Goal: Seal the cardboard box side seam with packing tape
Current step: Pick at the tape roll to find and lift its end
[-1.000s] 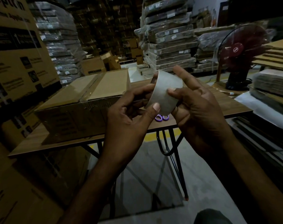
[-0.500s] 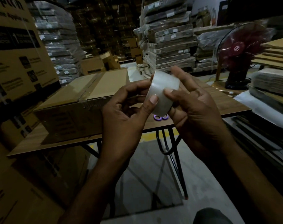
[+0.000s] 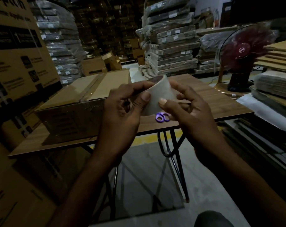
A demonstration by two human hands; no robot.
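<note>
I hold a roll of clear packing tape (image 3: 160,94) in front of me with both hands, above the table's near edge. My left hand (image 3: 122,115) grips its left side, thumb pressed on the outer face. My right hand (image 3: 189,110) grips its right side, thumb also on the face. The flat cardboard box (image 3: 83,97) lies on the wooden table (image 3: 220,102) to the left of my hands, with a strip of tape running along its top seam. Whether a tape end is peeled up I cannot tell.
Purple-handled scissors (image 3: 162,117) lie on the table just under the roll. A red table fan (image 3: 242,58) stands at the right. Tall printed cartons (image 3: 16,51) stand at the left, wrapped stacks of flat cardboard (image 3: 171,41) behind, and more sheets (image 3: 276,86) at right.
The roll and both hands have dropped slightly lower and tilted; my thumbs have shifted across the roll's outer face. The box and scissors have not moved.
</note>
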